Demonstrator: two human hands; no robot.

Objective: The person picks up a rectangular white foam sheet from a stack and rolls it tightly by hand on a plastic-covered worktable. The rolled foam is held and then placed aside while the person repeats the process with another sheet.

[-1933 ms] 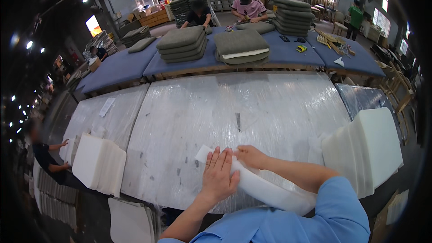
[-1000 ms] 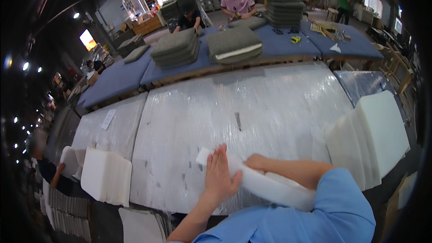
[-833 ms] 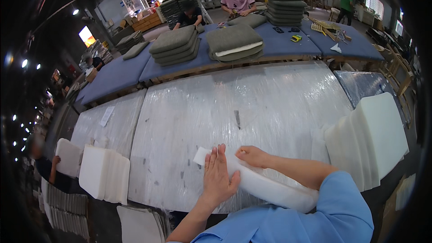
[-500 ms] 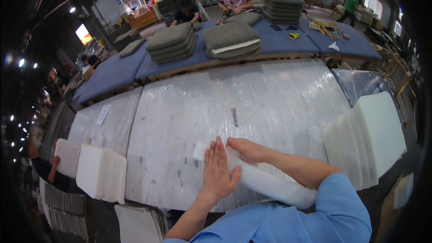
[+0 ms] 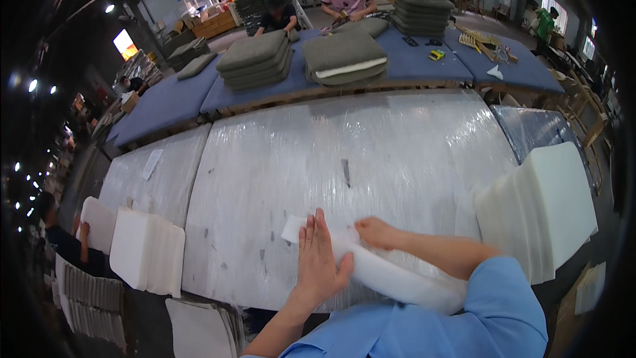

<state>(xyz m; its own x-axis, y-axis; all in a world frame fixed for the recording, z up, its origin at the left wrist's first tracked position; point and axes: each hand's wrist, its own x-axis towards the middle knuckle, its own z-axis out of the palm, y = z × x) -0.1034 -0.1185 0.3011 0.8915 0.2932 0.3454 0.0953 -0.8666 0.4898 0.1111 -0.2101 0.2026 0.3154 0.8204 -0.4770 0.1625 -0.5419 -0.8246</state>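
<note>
A long white foam sheet [image 5: 397, 280], folded or rolled over on itself, lies along the near edge of a plastic-wrapped table [image 5: 344, 152]. My left hand [image 5: 319, 258] presses flat on its left end, fingers together and pointing away from me. My right hand [image 5: 372, 232] rests on the foam's far edge just right of the left hand, fingers curled onto the material. Blue sleeves cover both arms near the lower edge.
A stack of white foam slabs [image 5: 540, 209] stands at the right. More white slabs [image 5: 147, 252] stand at the left, where a seated person [image 5: 63, 242] handles one. Grey cushions [image 5: 344, 56] are piled on blue tables behind, with people working beyond.
Both hands have stayed on the foam, with small shifts along it. The view has tilted slightly. The person at the left has moved a white slab.
</note>
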